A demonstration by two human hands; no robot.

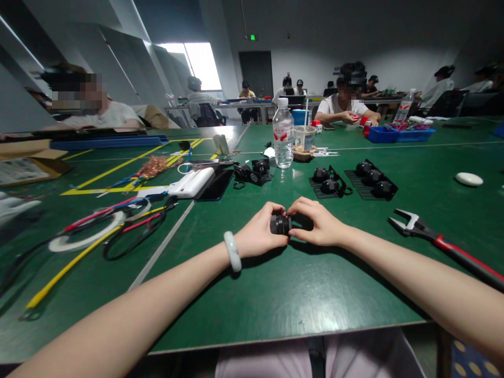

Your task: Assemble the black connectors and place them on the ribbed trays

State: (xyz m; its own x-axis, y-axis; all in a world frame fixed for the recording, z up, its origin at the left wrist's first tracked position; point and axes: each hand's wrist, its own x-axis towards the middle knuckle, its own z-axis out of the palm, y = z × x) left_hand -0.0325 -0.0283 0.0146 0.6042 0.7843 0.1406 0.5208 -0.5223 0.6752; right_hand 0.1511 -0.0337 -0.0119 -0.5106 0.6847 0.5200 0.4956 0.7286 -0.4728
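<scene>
Both my hands meet at the middle of the green table (pixel 299 283). My left hand (pixel 260 233) pinches a small black round part (pixel 280 224), its fingers curled over the top. My right hand (pixel 321 226) grips the same black part from the right side, thumb and fingers closed on it. A pale bracelet (pixel 232 251) sits on my left wrist. More black parts of the same kind lie on black trays (pixel 370 181) a little beyond my hands, and another group (pixel 252 172) lies to the left of a water bottle (pixel 283 134).
A red-handled adjustable wrench (pixel 437 239) lies to my right. Coloured cables and tape rolls (pixel 110 226) sprawl at left, beside a white power bank (pixel 192 182) and a dark phone. A plastic cup, blue bins (pixel 399 135) and several seated people are farther back.
</scene>
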